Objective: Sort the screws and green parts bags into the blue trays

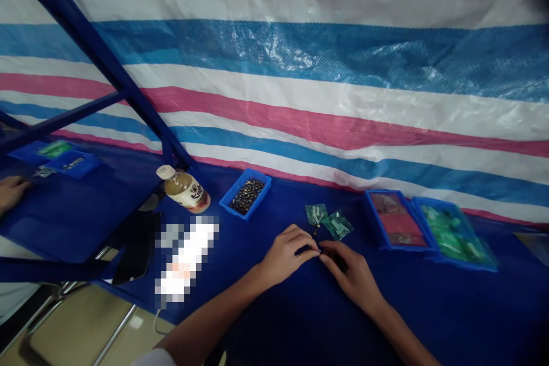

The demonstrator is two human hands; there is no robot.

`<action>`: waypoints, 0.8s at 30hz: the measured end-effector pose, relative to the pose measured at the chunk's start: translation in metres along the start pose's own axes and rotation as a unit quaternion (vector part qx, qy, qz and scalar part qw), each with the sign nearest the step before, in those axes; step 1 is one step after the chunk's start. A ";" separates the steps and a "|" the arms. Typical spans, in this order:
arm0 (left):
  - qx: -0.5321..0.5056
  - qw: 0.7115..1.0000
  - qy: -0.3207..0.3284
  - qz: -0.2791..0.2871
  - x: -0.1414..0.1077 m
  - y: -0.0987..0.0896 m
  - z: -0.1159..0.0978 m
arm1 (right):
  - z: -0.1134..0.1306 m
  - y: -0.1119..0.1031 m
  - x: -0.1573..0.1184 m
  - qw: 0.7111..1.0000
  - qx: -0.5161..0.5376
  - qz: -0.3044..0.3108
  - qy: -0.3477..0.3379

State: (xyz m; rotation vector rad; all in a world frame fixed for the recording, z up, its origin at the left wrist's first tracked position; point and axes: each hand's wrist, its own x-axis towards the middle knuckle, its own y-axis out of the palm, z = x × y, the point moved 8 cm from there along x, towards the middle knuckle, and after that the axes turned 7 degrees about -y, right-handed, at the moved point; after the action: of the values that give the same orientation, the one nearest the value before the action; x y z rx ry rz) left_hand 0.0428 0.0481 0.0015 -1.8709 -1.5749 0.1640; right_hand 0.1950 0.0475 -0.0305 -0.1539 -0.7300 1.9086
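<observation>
My left hand [290, 255] is closed in a pinch over the blue table [274, 320], its fingertips meeting those of my right hand [349, 271]. The right one is pinched as well. Whatever lies between the fingertips is too small to make out. Just beyond them are two small green packets, one [316, 214] behind my left fingers and another [338, 225] behind my right ones. Some tiny dark pieces [315, 231] lie near the packets. A blue tray [262, 195] full of small shiny metal parts stands farther back to the left.
At the right stand a blue tray with reddish contents [394, 220] and a tray of green packets [454, 234]. A bottle [184, 189] and a pixelated bright object [186, 263] are at the left. Another person's hand [12, 191] rests far left, beyond a blue frame [107, 71].
</observation>
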 end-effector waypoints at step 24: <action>0.194 0.980 -0.009 0.048 0.002 0.018 0.010 | 0.024 -0.007 0.006 0.990 -0.098 -0.031 -0.098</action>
State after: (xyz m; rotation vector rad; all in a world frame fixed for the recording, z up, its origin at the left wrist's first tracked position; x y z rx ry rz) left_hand 0.0528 0.0532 -0.0153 -1.6385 -1.3490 0.4962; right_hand 0.1879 0.0447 -0.0055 -0.0655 -1.0437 1.8075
